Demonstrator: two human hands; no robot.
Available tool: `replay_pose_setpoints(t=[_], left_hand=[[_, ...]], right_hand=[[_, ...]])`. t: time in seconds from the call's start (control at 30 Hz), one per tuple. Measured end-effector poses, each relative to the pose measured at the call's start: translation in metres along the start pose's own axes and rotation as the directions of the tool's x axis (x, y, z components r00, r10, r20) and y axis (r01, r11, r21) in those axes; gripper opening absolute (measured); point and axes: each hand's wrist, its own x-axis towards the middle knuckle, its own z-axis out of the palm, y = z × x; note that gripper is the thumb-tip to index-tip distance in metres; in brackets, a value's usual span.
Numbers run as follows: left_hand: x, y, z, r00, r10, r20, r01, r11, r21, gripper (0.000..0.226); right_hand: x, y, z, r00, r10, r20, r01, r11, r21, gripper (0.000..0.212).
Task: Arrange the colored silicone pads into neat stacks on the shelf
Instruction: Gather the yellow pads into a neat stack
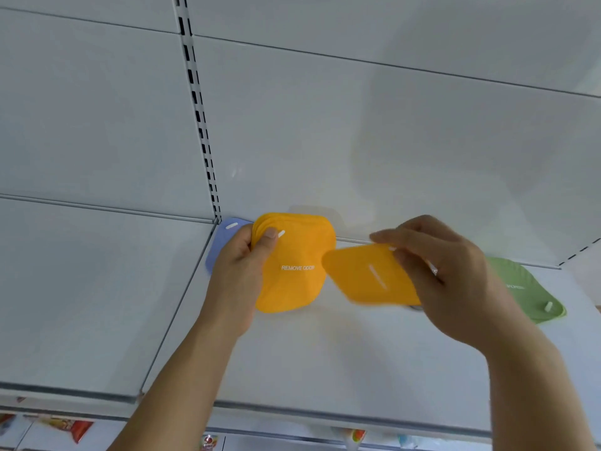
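Now adding a loose orange pad [367, 276] to the orange stack [294, 271] above the shelf [325, 353].
Left hand [237, 278] grips the stack, right hand [435, 275] pinches the pad; line up slots and edges first.

1. Left arm: bare forearm enters from 6 o'clock and extends toward 12 o'clock.
2. Left hand [239, 271]: fingers curled behind a stack of orange pads [294, 265], thumb pressed across its front at 11 o'clock.
3. Right arm: bare forearm enters from 5 o'clock.
4. Right hand [445, 275]: back faces the camera; fingers point toward 9 o'clock and pinch a single orange pad [367, 275].
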Motion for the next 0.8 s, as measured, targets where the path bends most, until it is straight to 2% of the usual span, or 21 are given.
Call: replay_pose_setpoints(t=[0.1,0.17,0.23,0.4,0.57,0.63,0.8], left_hand=[[-0.005,0.001,0.009,0.997,-0.011,0.070,0.009,1.000,0.026,0.022],[-0.009,0.000,0.014,0.990,-0.027,0.140,0.021,0.999,0.050,0.022],[-0.013,-0.002,0.019,0.982,-0.056,0.182,0.040,0.995,0.087,0.021],[-0.018,-0.001,0.021,0.972,-0.136,0.194,0.118,0.988,0.104,0.043],[-0.018,0.000,0.019,0.976,-0.134,0.172,0.127,0.991,0.046,0.013],[-0.018,-0.001,0.018,0.973,-0.130,0.189,0.127,0.992,0.027,0.013],[-0.021,-0.003,0.014,0.972,-0.132,0.193,0.128,0.991,0.035,0.056]], right_hand=[[0.007,-0.015,0.007,0.980,-0.120,0.160,0.117,0.993,0.031,0.039],[0.013,-0.022,0.027,0.965,-0.182,0.190,0.183,0.983,0.012,0.034],[0.017,-0.027,0.043,0.972,-0.193,0.134,0.197,0.980,-0.013,0.035],[0.016,-0.026,0.058,0.982,-0.183,-0.054,0.181,0.983,-0.034,0.026],[0.019,-0.025,0.058,0.974,-0.194,-0.117,0.194,0.981,-0.014,0.029],[0.022,-0.024,0.060,0.960,-0.259,-0.104,0.257,0.966,-0.036,0.027],[0.026,-0.016,0.062,0.920,-0.384,-0.082,0.381,0.923,-0.045,0.023]])
